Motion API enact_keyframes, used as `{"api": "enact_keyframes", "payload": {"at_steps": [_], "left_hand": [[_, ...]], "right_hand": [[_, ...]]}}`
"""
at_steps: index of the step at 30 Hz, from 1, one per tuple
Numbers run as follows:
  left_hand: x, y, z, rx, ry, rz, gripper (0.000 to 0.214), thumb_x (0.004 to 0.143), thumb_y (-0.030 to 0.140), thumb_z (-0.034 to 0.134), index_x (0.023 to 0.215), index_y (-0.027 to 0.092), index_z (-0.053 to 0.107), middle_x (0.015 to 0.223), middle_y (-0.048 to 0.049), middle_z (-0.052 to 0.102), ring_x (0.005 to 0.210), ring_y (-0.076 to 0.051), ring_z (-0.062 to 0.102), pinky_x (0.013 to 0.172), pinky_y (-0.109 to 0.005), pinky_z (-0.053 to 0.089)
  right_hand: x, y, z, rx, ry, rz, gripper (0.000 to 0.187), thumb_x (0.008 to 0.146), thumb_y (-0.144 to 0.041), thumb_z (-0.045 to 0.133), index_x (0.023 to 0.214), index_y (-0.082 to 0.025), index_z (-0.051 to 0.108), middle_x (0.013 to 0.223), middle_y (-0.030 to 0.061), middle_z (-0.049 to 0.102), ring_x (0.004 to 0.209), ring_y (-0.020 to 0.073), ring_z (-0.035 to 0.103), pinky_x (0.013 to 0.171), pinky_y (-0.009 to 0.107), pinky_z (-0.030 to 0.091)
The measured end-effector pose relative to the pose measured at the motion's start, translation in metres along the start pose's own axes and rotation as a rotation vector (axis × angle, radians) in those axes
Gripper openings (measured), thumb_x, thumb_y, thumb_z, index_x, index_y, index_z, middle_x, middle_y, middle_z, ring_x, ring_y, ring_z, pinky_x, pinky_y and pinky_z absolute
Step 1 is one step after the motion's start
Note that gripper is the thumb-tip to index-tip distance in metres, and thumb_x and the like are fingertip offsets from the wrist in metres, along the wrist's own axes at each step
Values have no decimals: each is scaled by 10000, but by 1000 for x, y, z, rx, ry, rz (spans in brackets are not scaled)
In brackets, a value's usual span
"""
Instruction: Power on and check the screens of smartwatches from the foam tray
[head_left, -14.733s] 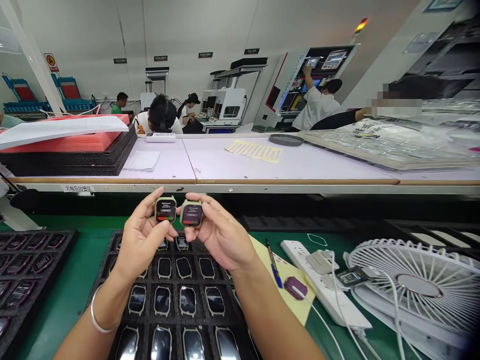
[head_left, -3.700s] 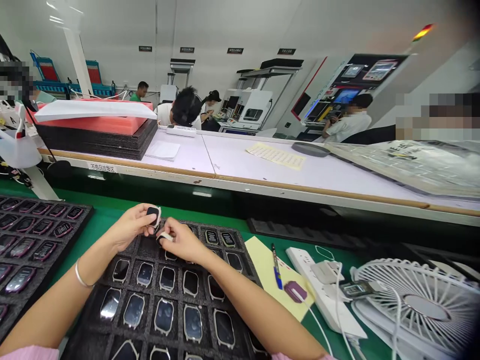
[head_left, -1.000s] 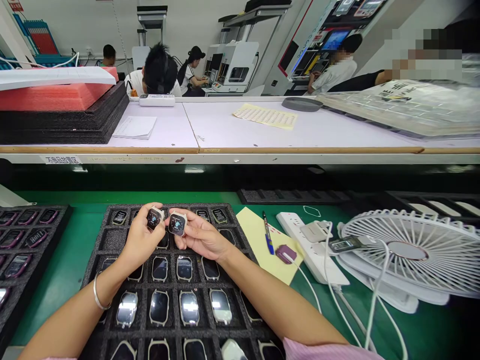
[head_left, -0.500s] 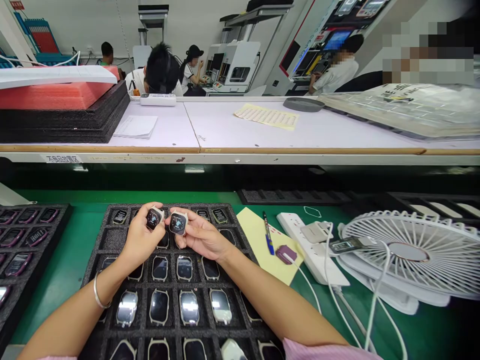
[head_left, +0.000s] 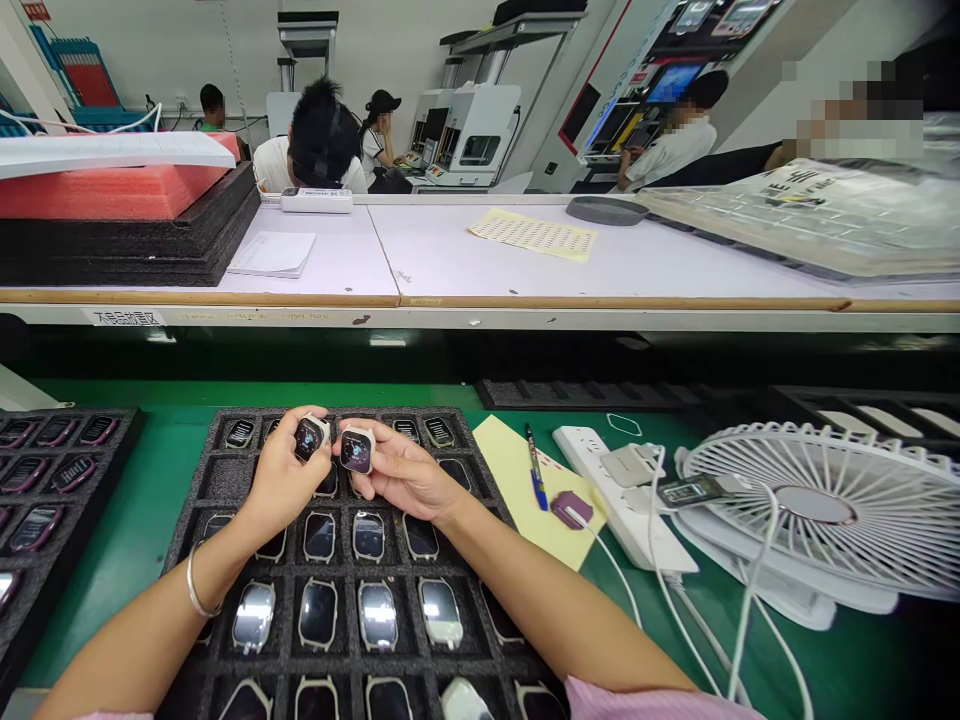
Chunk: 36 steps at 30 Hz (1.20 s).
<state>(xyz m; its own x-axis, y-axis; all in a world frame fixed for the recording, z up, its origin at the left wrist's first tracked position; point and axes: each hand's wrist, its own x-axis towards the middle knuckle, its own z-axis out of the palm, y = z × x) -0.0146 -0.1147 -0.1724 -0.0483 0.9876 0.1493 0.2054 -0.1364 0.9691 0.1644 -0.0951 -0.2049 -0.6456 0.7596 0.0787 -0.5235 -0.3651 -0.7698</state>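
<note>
My left hand (head_left: 294,465) is closed around a smartwatch body without a strap (head_left: 309,438), its lit screen facing me. A second strapless smartwatch (head_left: 357,450), with a pale case and a lit screen, is gripped in my right hand (head_left: 401,470). The two watches are side by side with a small gap between them. Both hands are above the back part of a black foam tray (head_left: 292,555), whose pockets hold several more watch bodies, such as a dark-screened watch (head_left: 319,537). My wrists and forearms hide some of the pockets.
Another foam tray (head_left: 112,450) of watches lies at left. On the right are yellow paper (head_left: 499,450), a pen (head_left: 536,467), a purple charger piece (head_left: 572,509), a power strip (head_left: 630,510), cables and a white fan (head_left: 817,503). A shelf (head_left: 435,270) spans the back; people sit beyond it.
The hands and both watches stay almost where they were, shifting very slightly. The right watch's screen has a darker, more purplish tint now.
</note>
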Motion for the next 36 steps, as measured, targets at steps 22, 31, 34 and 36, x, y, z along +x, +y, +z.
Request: {"api": "enact_keyframes", "payload": {"at_steps": [22,31,34,36], "left_hand": [[0,-1,0,-31,-35,2,358,730,284,657,1072,187,609,897,-21,641,830,-169,626,738,-285,494],[2,-4,-1,-109,-10,-62,455,719,289,711,1147,179,605,973,-31,652,861,-154,624,763,-274,494],[3,-2,-1,-239,-29,-202,631,729,343,744,1299,164,542,885,-14,643,689,-116,586,617,-245,462],[5,0,-2,-360,-52,-307,701,764,395,728,1369,130,496,769,8,621,570,-97,535,533,-236,418]], "right_hand": [[-1,0,0,-22,29,-19,503,763,-361,827,1202,-212,634,1054,69,722,577,97,554,596,271,428],[3,-1,-1,46,98,-7,490,791,-341,805,1235,-213,642,1136,99,738,633,113,595,649,287,484],[7,-1,-5,87,165,-4,439,807,-304,787,1213,-216,646,1157,101,741,675,116,631,703,291,511],[9,-2,-8,101,200,-5,394,820,-277,770,1190,-212,652,1171,101,736,701,115,644,738,294,520]]}}
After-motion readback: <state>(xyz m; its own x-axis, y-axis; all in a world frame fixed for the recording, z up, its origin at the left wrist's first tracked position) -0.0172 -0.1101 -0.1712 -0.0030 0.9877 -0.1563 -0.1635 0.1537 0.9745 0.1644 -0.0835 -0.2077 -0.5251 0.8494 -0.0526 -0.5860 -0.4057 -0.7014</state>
